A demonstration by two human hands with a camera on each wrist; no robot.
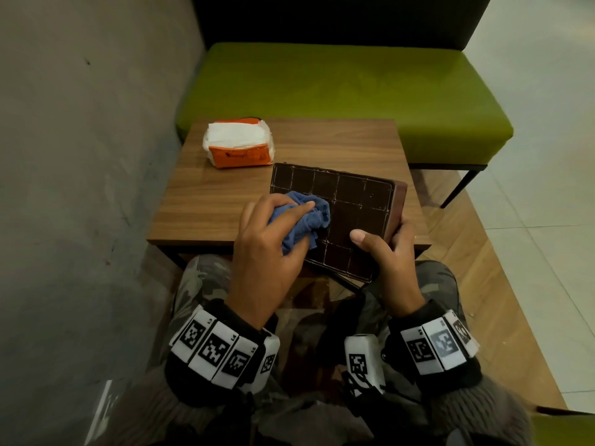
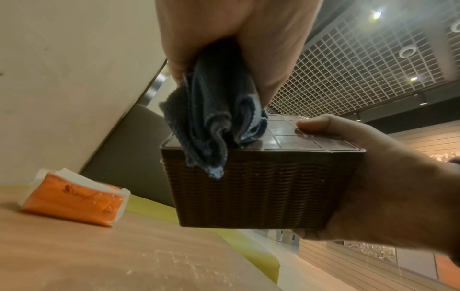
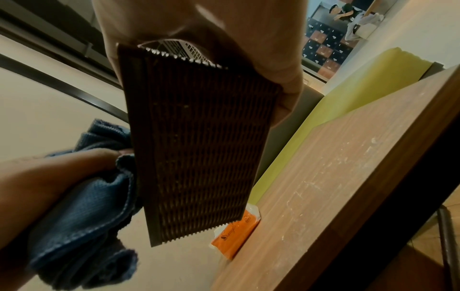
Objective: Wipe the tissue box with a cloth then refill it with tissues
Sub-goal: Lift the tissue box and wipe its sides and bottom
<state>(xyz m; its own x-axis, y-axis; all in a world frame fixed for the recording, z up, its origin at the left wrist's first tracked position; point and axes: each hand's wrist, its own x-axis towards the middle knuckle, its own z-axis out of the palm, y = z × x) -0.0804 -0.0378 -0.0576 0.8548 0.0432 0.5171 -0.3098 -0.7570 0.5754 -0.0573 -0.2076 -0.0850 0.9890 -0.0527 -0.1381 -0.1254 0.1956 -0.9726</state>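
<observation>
Nearest me, above my lap: my left hand [image 1: 270, 249] grips the bunched blue cloth [image 1: 306, 220] against the grid-patterned face of the brown wicker tissue box [image 1: 351, 214] | my right hand [image 1: 391, 268] clamps the box's near corner, thumb on top, box tilted over the wooden table [image 1: 206, 207] edge | far-left on table: orange tissue pack [image 1: 238, 146], script logo unreadable | beyond: green bench [image 1: 354, 85].

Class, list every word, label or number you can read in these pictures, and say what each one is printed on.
Script brand on the orange tissue pack: starts "S", perhaps "Smyth"; too blurred to be sure.
"L3", "L4", "L5" beside the coded squares on the left wristband.
Tags on the right wristband: too small to read.
Tissue box and blue cloth: no text.
</observation>
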